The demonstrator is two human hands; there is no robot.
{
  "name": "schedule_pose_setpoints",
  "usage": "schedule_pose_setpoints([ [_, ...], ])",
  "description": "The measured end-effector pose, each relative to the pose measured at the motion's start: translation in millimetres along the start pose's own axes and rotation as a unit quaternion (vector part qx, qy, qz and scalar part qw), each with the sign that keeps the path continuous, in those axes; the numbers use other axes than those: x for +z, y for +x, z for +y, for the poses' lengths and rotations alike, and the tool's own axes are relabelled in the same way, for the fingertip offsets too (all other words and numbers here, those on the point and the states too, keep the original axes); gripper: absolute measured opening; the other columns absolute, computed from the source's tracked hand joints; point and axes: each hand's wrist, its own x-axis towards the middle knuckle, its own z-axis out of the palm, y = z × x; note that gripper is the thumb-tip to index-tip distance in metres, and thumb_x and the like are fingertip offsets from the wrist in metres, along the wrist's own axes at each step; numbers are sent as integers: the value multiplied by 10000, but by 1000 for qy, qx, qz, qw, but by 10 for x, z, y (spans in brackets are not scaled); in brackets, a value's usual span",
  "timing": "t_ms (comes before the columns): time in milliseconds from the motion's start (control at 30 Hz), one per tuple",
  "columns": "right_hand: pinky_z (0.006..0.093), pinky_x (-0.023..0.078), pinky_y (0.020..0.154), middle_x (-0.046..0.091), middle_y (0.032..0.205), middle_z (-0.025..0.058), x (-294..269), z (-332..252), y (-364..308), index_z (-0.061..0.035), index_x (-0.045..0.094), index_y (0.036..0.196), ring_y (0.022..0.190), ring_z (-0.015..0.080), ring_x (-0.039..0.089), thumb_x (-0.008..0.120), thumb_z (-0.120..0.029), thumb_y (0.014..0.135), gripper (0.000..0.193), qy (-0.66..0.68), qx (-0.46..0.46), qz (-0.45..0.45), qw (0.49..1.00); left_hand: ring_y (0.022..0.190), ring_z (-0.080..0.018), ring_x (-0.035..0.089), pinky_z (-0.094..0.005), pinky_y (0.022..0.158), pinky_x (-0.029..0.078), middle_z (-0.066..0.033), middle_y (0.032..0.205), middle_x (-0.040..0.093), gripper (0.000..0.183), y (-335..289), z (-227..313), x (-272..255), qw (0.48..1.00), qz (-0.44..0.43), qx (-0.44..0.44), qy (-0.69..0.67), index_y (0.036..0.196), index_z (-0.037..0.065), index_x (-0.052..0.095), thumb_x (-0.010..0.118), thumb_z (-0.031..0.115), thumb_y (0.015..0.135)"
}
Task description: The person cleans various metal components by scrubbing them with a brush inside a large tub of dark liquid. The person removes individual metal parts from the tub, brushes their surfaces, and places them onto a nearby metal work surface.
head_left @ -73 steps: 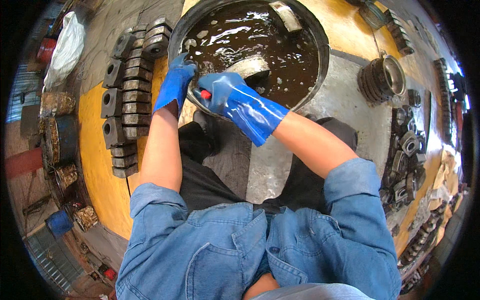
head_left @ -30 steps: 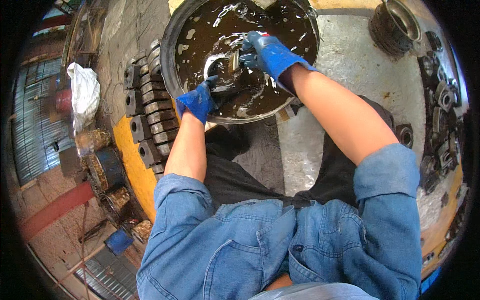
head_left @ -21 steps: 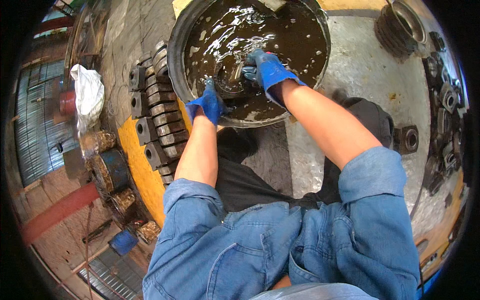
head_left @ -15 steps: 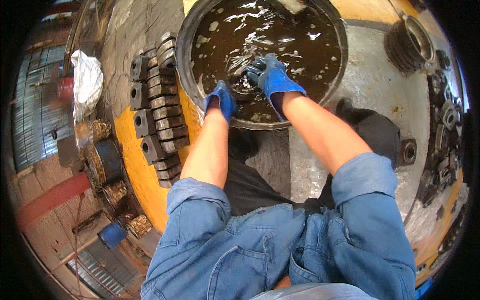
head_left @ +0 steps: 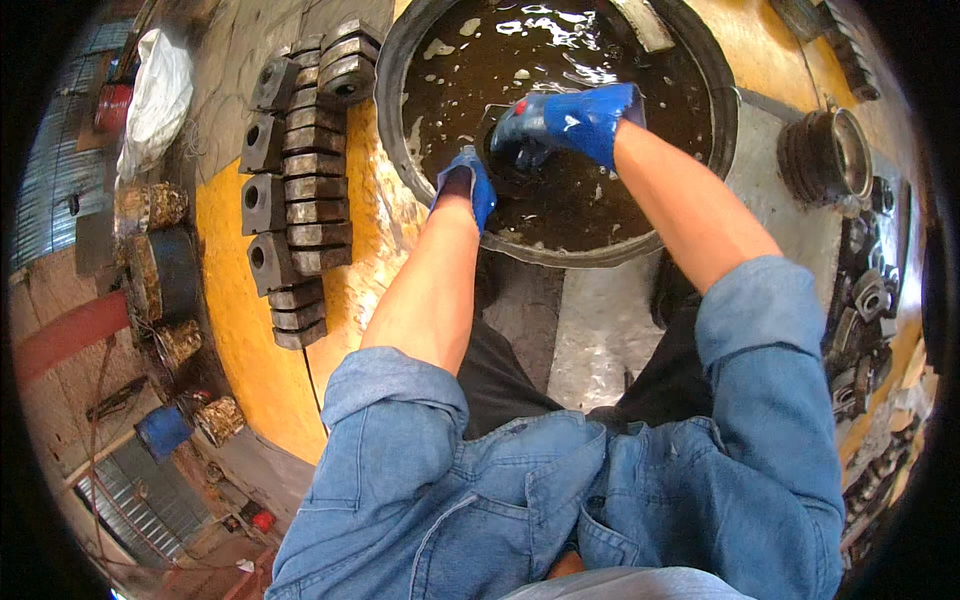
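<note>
A round black tub [head_left: 722, 110] of murky brown liquid stands in front of me at the top. My left hand [head_left: 466, 188], in a blue glove, dips into the liquid at the near left rim, its fingers hidden below the surface. Just right of it my right hand [head_left: 545, 125], in a wet blue glove with a small red patch, reaches across to the left. The right fingers curl downward at the surface. Whatever they close on is lost in the dark liquid. A pale flat bar [head_left: 645, 25] leans at the tub's far edge.
Left of the tub, rows of dark metal blocks [head_left: 316, 190], several with round holes, sit on a yellow surface [head_left: 225, 310]. A white sack [head_left: 158, 95] lies farther left. On the right are a stack of metal rings [head_left: 825, 158] and many loose metal parts [head_left: 870, 292].
My right hand has turned, with its wrist and elbow swung outward and its fingers now pointing left and down. The left hand stays in the liquid. The whole view has shifted slightly.
</note>
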Motion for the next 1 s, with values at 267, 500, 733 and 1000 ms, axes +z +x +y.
schedule_pose_setpoints([
  [267, 480, 577, 823, 758, 1015, 150, 699, -675, -113, -88, 765, 1015, 942, 356, 735, 644, -204, 919, 193, -671, 21, -234, 703, 1305, -334, 610, -444, 1108, 473, -208, 1411, 652, 454, 292, -277, 338, 949, -62, -65, -303, 1375, 40, 650, 603, 287, 997],
  [500, 510, 566, 827, 725, 1102, 131, 315, -120, -283, -91, 725, 1177, 889, 377, 697, 653, -185, 924, 279, -605, -184, -31, 774, 1176, -300, 666, -427, 1025, 494, -220, 1300, 693, 484, 320, -47, 386, 975, -11, 62, -213, 1355, 9, 638, 453, 349, 1065],
  [733, 482, 588, 802, 744, 1030, 198, 480, -199, -489, -111, 727, 1148, 959, 416, 720, 699, -111, 850, 299, -500, -58, 182, 845, 982, -332, 722, -454, 840, 557, -233, 1070, 745, 363, 107, 309, 101, 990, 15, 21, -138, 1178, -8, 667, 490, 281, 1046],
  [1000, 448, 593, 815, 765, 954, 126, 547, 108, -602, -45, 756, 1081, 852, 304, 737, 677, -286, 974, 276, 314, 80, 521, 789, 1258, -445, 635, -468, 1006, 535, -286, 1307, 672, 308, -326, 487, -256, 993, 44, 75, -82, 1256, -23, 655, 548, 88, 990],
])
